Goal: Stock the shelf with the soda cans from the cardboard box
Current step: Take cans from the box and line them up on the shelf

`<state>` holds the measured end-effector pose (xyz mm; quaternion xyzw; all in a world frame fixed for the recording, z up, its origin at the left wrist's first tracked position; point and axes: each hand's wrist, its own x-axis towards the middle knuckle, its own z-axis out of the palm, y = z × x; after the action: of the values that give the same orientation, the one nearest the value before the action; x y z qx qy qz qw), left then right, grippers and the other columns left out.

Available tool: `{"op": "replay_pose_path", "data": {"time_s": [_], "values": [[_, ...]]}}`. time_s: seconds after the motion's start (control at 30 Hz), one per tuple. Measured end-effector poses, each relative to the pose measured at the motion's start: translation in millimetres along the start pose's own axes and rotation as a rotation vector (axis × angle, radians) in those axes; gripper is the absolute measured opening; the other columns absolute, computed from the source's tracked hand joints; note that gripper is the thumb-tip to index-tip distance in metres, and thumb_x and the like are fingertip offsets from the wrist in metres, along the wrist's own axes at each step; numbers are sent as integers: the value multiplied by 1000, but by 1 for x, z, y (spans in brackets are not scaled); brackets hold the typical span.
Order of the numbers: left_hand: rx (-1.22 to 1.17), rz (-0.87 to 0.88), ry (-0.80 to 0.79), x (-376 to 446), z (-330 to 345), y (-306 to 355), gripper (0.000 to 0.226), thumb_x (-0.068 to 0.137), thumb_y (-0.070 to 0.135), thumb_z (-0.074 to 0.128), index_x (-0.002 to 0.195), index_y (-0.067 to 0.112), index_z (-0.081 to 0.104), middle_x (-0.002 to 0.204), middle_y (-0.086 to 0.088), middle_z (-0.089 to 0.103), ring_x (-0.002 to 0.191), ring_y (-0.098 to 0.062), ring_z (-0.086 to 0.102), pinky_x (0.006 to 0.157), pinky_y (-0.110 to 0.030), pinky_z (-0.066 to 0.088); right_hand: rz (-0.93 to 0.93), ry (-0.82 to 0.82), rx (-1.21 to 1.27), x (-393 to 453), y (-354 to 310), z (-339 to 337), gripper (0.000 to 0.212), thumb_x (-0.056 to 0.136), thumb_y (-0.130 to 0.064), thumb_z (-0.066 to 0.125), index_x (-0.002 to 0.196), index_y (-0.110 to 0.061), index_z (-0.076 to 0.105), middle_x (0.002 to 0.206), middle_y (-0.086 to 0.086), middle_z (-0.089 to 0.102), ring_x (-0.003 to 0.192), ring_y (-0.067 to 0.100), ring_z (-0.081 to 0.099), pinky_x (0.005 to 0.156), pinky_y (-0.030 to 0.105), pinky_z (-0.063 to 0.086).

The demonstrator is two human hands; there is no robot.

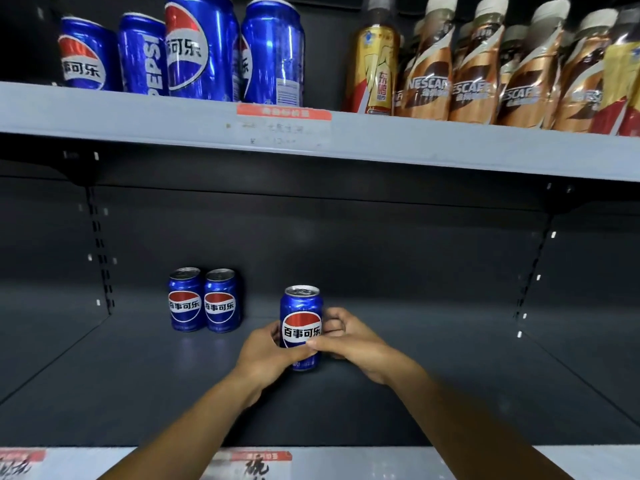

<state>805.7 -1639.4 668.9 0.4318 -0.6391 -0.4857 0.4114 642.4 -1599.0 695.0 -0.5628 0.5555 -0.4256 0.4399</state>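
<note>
A blue Pepsi can (301, 317) stands upright on the dark lower shelf (433, 386), logo facing me. My left hand (266, 355) wraps its left side and my right hand (349, 337) grips its right side, thumbs meeting at the front. Two more Pepsi cans (204, 304) stand side by side further back to the left, touching each other, apart from the held can. The cardboard box is out of view.
The grey upper shelf (415, 147) overhangs, carrying several Pepsi cans (194, 50) at left and several Nescafé bottles (485, 71) at right. Slotted uprights (100, 251) flank the bay. The lower shelf's front edge holds price labels (256, 462).
</note>
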Motion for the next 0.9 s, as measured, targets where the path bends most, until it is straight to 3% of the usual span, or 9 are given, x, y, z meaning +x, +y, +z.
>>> {"op": "replay_pose_path", "data": {"time_s": [0.1, 0.23, 0.33, 0.47, 0.53, 0.67, 0.8, 0.9], "values": [[12, -8, 15, 13, -10, -9, 41, 67, 13, 85, 99, 25, 63, 94, 7, 72, 90, -7, 67, 79, -20, 52, 9, 16, -14, 20, 0, 16, 54, 84, -15, 71, 129, -19, 43, 110, -2, 62, 91, 0, 60, 60, 5, 45], [11, -15, 10, 30, -24, -18, 45, 66, 14, 85, 106, 20, 64, 96, 3, 73, 93, -10, 68, 82, -24, 54, -18, 54, -14, 46, -1, 32, 47, 84, -10, 70, 126, -13, 50, 104, 0, 65, 85, 1, 61, 57, 5, 44], [5, -30, 28, 41, -32, -22, 47, 69, 13, 83, 110, 17, 61, 99, 1, 71, 93, -10, 66, 79, -22, 53, -40, 66, 0, 63, -3, 41, 44, 83, -9, 71, 123, -15, 54, 107, 2, 67, 91, 7, 64, 64, 10, 48], [23, -56, 79, 52, -39, -27, 46, 74, 13, 80, 113, 17, 57, 101, 2, 68, 91, -7, 63, 68, -12, 47, -58, 68, 21, 87, 1, 52, 42, 81, -6, 72, 120, -14, 57, 111, 7, 68, 101, 19, 66, 83, 26, 55], [71, -55, 120, 55, -42, -29, 44, 75, 19, 80, 113, 19, 56, 102, 3, 67, 91, -6, 62, 69, -14, 46, -69, 85, 22, 97, 4, 58, 40, 80, -6, 73, 117, -14, 59, 110, 8, 69, 100, 21, 67, 88, 33, 55], [197, -69, 207, 60, -48, -34, 37, 77, 25, 78, 108, 19, 58, 101, 2, 67, 93, -12, 61, 77, -23, 46, -89, 121, 20, 113, 7, 68, 44, 78, -5, 74, 119, -10, 59, 108, 9, 69, 96, 21, 67, 89, 36, 55], [268, -124, 231, 62, -53, -37, 45, 79, 28, 75, 118, 13, 58, 113, -2, 65, 95, -14, 59, 80, -25, 48, -81, 146, 36, 126, 8, 73, 45, 78, -5, 74, 120, -12, 58, 111, 7, 68, 101, 20, 66, 91, 37, 54], [309, -173, 246, 62, -57, -38, 48, 84, 23, 72, 124, 6, 54, 116, -4, 61, 99, -16, 56, 77, -22, 40, -65, 175, 46, 135, 11, 76, 43, 78, -4, 74, 117, -14, 58, 112, 8, 67, 101, 20, 66, 91, 39, 54]]}}
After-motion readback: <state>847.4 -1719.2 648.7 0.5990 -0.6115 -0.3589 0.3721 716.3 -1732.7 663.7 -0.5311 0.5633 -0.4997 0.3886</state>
